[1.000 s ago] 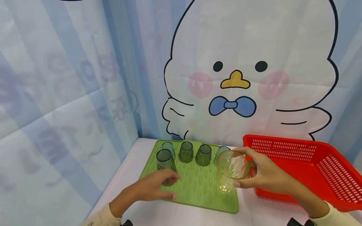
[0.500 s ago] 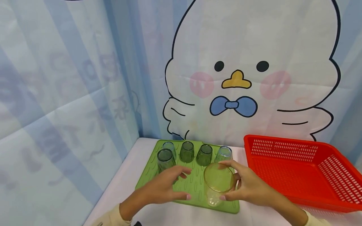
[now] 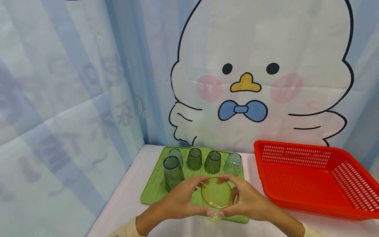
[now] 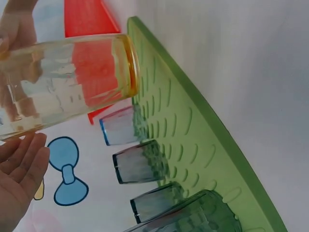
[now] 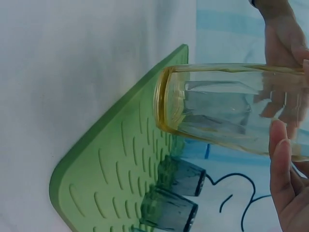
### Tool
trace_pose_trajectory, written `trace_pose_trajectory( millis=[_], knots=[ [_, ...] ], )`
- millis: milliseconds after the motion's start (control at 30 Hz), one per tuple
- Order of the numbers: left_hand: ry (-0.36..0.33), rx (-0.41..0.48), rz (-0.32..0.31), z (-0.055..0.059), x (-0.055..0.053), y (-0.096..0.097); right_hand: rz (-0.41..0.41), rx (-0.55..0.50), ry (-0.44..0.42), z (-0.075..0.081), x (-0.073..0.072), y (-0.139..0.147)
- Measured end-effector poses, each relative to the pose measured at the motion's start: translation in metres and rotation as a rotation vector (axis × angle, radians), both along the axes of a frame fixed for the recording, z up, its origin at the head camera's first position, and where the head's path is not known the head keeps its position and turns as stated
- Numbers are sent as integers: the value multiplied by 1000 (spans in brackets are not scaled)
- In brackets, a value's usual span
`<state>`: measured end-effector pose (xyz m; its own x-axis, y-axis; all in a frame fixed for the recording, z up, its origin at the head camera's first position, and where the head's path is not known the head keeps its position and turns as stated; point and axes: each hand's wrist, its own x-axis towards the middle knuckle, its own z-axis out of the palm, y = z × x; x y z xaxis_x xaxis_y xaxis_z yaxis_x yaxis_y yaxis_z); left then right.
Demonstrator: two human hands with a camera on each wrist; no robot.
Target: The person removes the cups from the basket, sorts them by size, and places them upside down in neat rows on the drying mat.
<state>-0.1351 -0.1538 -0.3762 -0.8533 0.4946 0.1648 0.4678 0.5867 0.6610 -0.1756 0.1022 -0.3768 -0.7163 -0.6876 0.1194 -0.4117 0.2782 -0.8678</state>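
Observation:
Both hands hold a clear yellow drinking glass (image 3: 217,197) in front of the body, its round mouth facing up. My left hand (image 3: 183,199) has its thumb and fingers around one side of the upper part. On the opposite side my right hand (image 3: 251,201) grips it the same way, thumbs close together at the near side. In the left wrist view, the thick amber base of the glass (image 4: 63,87) points toward the green ridged drying mat (image 4: 203,125). The right wrist view shows the glass (image 5: 217,106) over a corner of the mat, overlapping it.
A tall dark-green glass (image 3: 173,174) stands upside down on the mat's left part. Behind it is a row of shorter inverted glasses, including a dark-green one (image 3: 212,163) and a pale bluish one (image 3: 233,164). A red plastic basket (image 3: 299,204) stands at right.
The right hand has carried the yellow glass left and nearer the body, away from the basket. The left hand has moved right from near the tall green glass and now holds the yellow glass too.

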Motion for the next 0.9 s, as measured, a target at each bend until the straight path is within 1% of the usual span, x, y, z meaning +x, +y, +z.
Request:
trace_pose_trajectory(
  millis=[167, 400, 567, 700, 800, 900],
  knots=[
    [24, 19, 22, -1, 1, 1, -9, -10, 22, -3, 1, -4],
    [51, 38, 34, -2, 2, 2, -2, -39, -8, -5, 1, -7],
    [86, 48, 49, 0, 4, 2, 2, -39, -42, -5, 2, -8],
    [119, 42, 65, 3, 7, 1, 36, -69, -60, -5, 1, -7],
    [130, 43, 69, 7, 9, 0, 71, -108, -81, -7, 0, -6],
    [131, 66, 64, 13, 10, 0, 95, -139, -102, -12, 0, -7]
  ],
)
